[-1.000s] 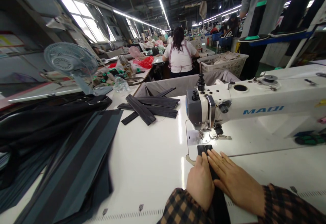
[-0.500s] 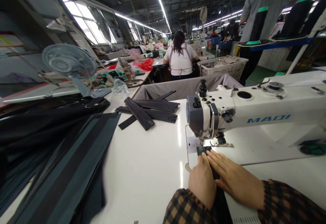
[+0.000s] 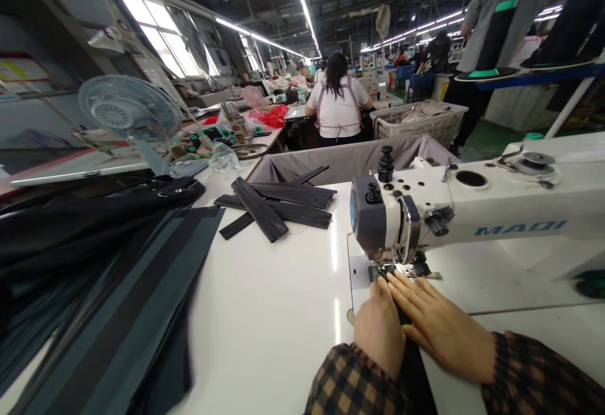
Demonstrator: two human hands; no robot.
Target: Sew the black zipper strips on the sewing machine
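Black strip (image 3: 416,377) has slid nearer the "MAQI" sewing machine (image 3: 472,210).

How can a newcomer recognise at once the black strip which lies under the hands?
Find the white sewing machine on the picture's right side. In front of its left end, the left hand and right hand lie on a black strip. Unlike the crossed black strips piled further left, it runs to the picture's bottom edge.

A fan (image 3: 113,113) is standing at the view's ten o'clock; at two, a white basket (image 3: 409,130) is holding cloth (image 3: 425,111).
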